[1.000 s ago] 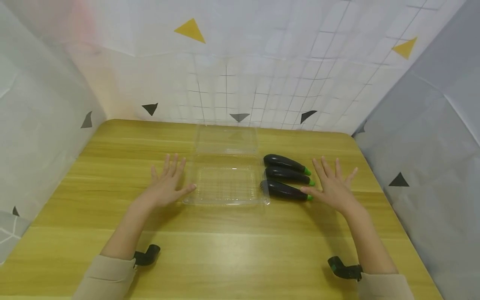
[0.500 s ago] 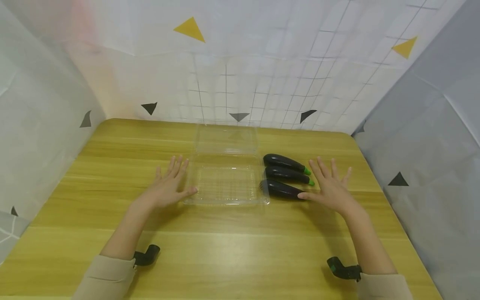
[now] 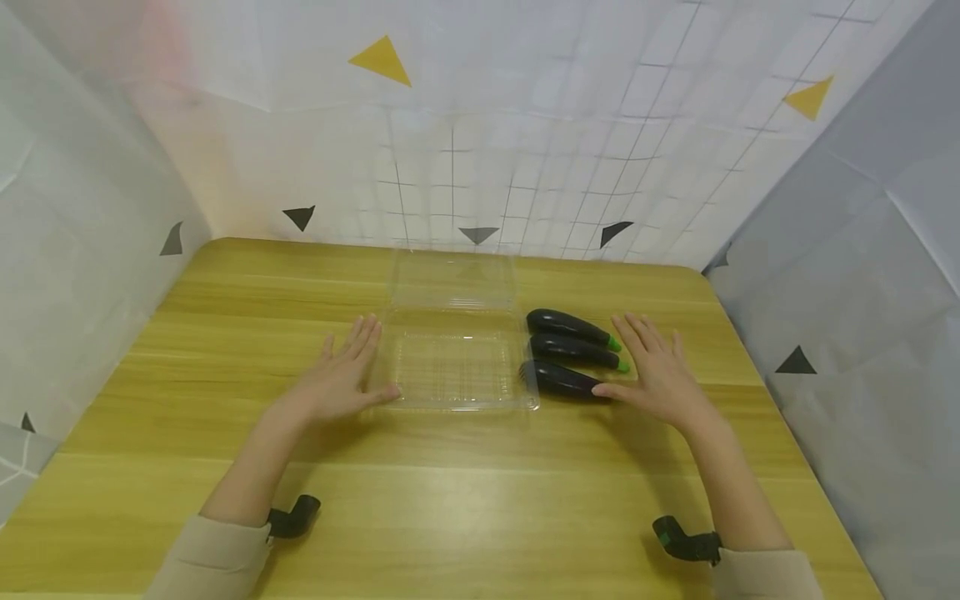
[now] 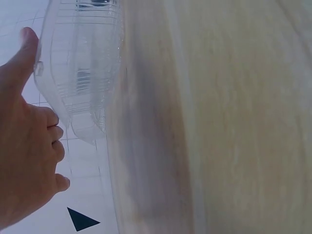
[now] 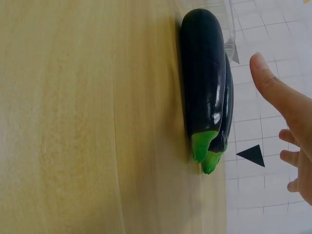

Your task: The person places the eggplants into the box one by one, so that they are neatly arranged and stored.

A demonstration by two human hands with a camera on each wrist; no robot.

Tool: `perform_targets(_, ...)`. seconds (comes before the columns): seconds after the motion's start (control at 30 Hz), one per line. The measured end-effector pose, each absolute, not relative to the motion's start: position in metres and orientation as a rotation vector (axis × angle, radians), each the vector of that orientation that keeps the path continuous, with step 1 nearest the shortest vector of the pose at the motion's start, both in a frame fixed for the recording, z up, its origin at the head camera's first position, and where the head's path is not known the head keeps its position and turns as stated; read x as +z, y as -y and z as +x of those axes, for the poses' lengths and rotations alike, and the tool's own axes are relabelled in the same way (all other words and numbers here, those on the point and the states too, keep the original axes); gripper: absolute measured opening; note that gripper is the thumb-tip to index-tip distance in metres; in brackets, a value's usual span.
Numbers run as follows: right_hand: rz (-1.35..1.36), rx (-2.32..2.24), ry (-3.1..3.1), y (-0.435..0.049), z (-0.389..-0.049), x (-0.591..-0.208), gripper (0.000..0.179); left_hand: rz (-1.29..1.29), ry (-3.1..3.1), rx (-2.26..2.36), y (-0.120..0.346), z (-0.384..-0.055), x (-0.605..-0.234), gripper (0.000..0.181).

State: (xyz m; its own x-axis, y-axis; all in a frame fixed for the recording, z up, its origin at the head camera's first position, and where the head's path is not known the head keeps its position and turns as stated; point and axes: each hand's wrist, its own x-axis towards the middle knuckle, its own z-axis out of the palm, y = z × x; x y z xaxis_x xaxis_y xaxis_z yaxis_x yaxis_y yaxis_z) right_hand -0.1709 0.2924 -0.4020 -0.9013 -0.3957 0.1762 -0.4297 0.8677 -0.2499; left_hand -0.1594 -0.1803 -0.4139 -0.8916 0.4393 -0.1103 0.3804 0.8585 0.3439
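A clear plastic clamshell box (image 3: 456, 407) lies on the table with its lid (image 3: 453, 280) folded back away from me. To its right are three dark eggplants with green stem ends: a far eggplant (image 3: 566, 325), a middle eggplant (image 3: 572, 349) and a near eggplant (image 3: 561, 380). My left hand (image 3: 333, 383) hovers at the box's left side, fingers extended, thumb over its near left corner. My right hand (image 3: 658, 379) is held above the stem ends, fingers extended, its thumb hiding the near stem. In the right wrist view, that thumb stands apart from the near eggplant (image 5: 204, 73).
The wooden table (image 3: 450, 508) has a white patterned sheet (image 3: 510, 133) behind it and grey-white sheets (image 3: 877, 317) at both sides. Black wrist mounts (image 3: 295, 517) stick out inward from both wrists.
Both hands have drifted slightly inward, the left towards the box and the right towards the eggplants. Their fingers have drawn closer together. Box and eggplants have stayed put.
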Motion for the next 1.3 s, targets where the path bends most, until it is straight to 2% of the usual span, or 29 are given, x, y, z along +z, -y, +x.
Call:
perform_targets(0.23,0.686,0.410,2.845,-0.2908,-0.1721,-0.4021,0.103,0.672,-2.846,0.494,0.1766,-0.1565,-0.4122,0.106)
perform_targets(0.77,0.710,0.435,2.682,-0.2872,-0.1683,-0.4030,0.071,0.679,-2.849,0.517,0.1753,-0.1536,-0.4130,0.108)
perform_targets(1.3,0.781,0.407,2.680,-0.2866,-0.1671,-0.4018,0.067,0.688,-2.832,0.526,0.1758,-0.1542,-0.4119,0.108)
